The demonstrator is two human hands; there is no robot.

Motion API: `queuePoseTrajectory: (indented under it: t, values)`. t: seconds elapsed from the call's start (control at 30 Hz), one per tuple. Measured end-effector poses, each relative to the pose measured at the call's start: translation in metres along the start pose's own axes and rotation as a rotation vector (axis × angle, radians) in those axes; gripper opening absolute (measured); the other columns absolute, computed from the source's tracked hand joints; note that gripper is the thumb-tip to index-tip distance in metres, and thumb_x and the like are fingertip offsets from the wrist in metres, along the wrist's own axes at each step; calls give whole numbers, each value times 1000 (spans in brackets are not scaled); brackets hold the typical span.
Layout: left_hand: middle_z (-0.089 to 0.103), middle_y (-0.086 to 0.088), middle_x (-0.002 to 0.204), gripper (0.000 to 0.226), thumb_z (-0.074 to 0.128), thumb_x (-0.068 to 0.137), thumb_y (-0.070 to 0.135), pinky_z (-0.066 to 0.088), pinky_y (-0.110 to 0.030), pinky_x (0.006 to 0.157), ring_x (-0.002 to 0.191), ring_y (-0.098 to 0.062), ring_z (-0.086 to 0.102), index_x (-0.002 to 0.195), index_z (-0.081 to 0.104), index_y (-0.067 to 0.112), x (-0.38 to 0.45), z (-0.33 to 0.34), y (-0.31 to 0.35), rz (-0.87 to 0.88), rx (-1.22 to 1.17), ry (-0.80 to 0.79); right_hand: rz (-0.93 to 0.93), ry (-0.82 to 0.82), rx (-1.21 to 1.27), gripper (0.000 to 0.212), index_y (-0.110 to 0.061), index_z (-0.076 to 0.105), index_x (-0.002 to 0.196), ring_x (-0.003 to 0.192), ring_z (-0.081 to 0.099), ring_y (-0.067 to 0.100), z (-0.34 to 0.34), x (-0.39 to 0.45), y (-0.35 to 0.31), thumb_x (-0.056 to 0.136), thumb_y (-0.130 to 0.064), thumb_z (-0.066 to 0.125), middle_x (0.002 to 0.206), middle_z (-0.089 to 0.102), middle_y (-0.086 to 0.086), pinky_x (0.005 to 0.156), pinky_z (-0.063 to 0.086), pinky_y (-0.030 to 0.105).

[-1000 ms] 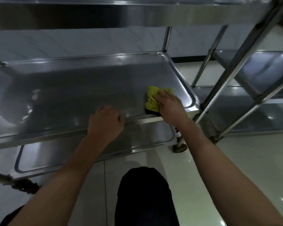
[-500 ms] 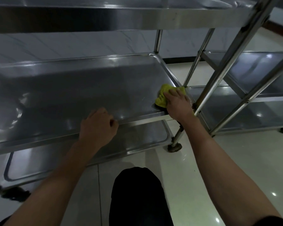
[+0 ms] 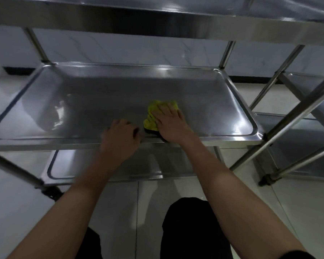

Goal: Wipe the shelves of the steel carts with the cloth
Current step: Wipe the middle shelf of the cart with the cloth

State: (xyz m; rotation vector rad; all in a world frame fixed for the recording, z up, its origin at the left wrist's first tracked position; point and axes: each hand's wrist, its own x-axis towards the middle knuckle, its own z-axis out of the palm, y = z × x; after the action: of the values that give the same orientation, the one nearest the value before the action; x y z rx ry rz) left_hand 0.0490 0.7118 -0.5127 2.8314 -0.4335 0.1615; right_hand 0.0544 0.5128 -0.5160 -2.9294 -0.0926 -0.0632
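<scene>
1. Reference landmark: the middle shelf (image 3: 101, 101) of the steel cart. All positions below are given relative to it.
2. Cloth position: the yellow cloth (image 3: 151, 118) lies flat on the middle shelf, near its front rim and slightly right of its centre.
3. Right hand (image 3: 171, 124): palm down on the cloth, fingers straight and spread, pressing it against the steel. The fingers do not curl around the cloth.
4. Left hand (image 3: 120, 135): placed at the front rim of the middle shelf, just left of the cloth, fingers curled over the edge, apparently gripping the rim to steady the cart. Motion blur obscures the fingertips.
5. Step in hand (judgement): wiping the front portion of the middle shelf.
6. Recommended technique:
   - Keep the palm flat so pressure is spread across the whole cloth.
   - Work in overlapping passes parallel to the front rim, then advance toward the back rim.
   - Run the cloth into the rounded corners and along the raised lip, where residue is likely to collect.
   - Maintain the bracing grip; the cart appears to stand on castors and may roll.
7. Remaining surfaces: the lower shelf (image 3: 105, 169) beneath, the top shelf (image 3: 157, 17) above, and the neighbouring cart (image 3: 307, 143) to the right.
</scene>
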Motion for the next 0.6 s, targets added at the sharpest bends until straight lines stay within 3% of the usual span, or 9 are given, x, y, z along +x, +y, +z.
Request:
queuePoseTrajectory:
  t: [0.13,0.33,0.6]
  values:
    - [59,-1,112,25,49,93,38,46,-42,85,111,-27,52,97,67,22,1,-3,-12,31,-47,-35,-73,4,-34,57,-32,24,154,152,6,28,7,14,-34,101,-26,41,162,19,-1,122,7,49]
    - [58,3,122,29,46,98,40,47,-40,89,116,-23,52,110,68,25,-4,-14,-15,33,-66,-52,-71,8,1,55,-35,22,155,152,6,24,8,17,-28,103,-23,36,164,16,-4,122,8,45]
    - [57,-6,115,25,50,90,29,45,-45,92,116,-29,52,106,65,15,7,-18,8,-18,32,-45,-10,45,18,48,-33,31,153,151,12,23,-1,8,33,105,-26,31,163,20,-3,121,13,46]
